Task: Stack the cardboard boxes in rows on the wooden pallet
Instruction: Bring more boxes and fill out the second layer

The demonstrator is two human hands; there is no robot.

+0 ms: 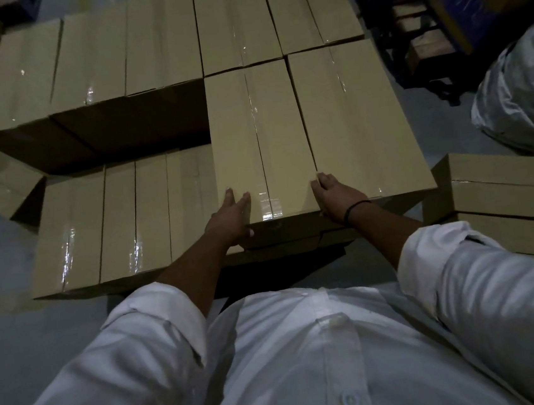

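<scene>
Tan cardboard boxes sealed with clear tape stand in rows in front of me. A long box (259,137) lies on the upper layer, beside another box (356,120) to its right. My left hand (230,214) rests on the near left corner of that long box, fingers straight on its top and thumb down its front face. My right hand (334,197) grips its near right corner, fingers curled at the seam between the two boxes. A lower row of boxes (122,220) lies to the left. The pallet itself is hidden under the boxes.
More boxes (131,48) fill the back rows. A separate stack of boxes (508,190) stands at the right. A grey wrapped bundle (524,89) sits on the floor at far right, with dark shelving (432,30) behind it. Bare grey floor (5,325) shows at the left.
</scene>
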